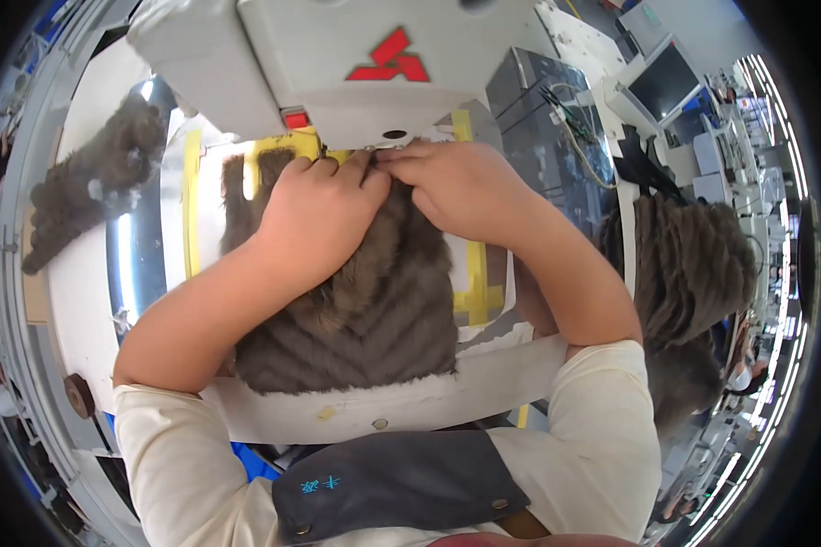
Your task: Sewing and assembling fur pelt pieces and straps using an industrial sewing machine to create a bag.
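A grey-brown fur piece (pixel 374 337) with slanting stripes lies on the white machine bed, its long edge toward me. My left hand (pixel 324 205) rests on its far part, fingers bent and pressed into the fur close under the head of a white sewing machine (pixel 365 100). Beside it, my right hand (pixel 456 187) grips the fur's far edge, its fingertips meeting the left ones. The fingertips of both hands are partly hidden by fur and the machine head.
Yellow tape (pixel 192 205) borders the work plate. Another fur piece (pixel 100 173) lies at the far left. A stack of grey-brown furs (pixel 693 264) hangs at the right. Past the machine stand a monitor (pixel 663 82) and loose cables (pixel 575 128). A brown spool (pixel 78 395) sits at the left edge.
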{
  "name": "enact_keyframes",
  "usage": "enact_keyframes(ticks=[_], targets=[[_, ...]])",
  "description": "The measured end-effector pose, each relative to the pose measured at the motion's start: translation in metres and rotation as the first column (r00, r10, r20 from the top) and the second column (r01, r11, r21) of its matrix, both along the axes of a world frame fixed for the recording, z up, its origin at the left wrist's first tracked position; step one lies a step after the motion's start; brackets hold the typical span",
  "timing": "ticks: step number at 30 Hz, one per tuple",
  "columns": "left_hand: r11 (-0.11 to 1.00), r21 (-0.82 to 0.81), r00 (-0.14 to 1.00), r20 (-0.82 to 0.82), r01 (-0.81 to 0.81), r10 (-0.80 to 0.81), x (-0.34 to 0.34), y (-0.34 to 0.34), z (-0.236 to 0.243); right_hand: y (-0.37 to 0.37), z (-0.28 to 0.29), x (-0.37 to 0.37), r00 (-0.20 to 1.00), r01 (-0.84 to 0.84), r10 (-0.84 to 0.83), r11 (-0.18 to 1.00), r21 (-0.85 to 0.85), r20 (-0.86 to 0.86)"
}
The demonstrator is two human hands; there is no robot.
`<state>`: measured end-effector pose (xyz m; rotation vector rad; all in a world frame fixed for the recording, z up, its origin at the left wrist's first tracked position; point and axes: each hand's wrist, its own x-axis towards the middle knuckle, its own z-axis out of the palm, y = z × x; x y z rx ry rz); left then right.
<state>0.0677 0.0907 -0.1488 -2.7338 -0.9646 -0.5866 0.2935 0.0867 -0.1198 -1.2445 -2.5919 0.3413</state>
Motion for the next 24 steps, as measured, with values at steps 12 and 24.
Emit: enact_keyframes(ticks=[12, 24], targets=[[0.993, -0.112, 0.994, -0.109, -0.03, 0.018, 0.0, -0.003, 0.01, 0.0, 0.004, 0.0, 0.999, 0.036, -0.04, 0.992, -0.117, -0.032], [0.981, -0.195, 0.995, -0.101, -0.009, -0.011, -0.003, -0.003, 0.017, 0.002, 0.008, 0.0, 0.999, 0.036, -0.034, 0.993, -0.114, 0.022]])
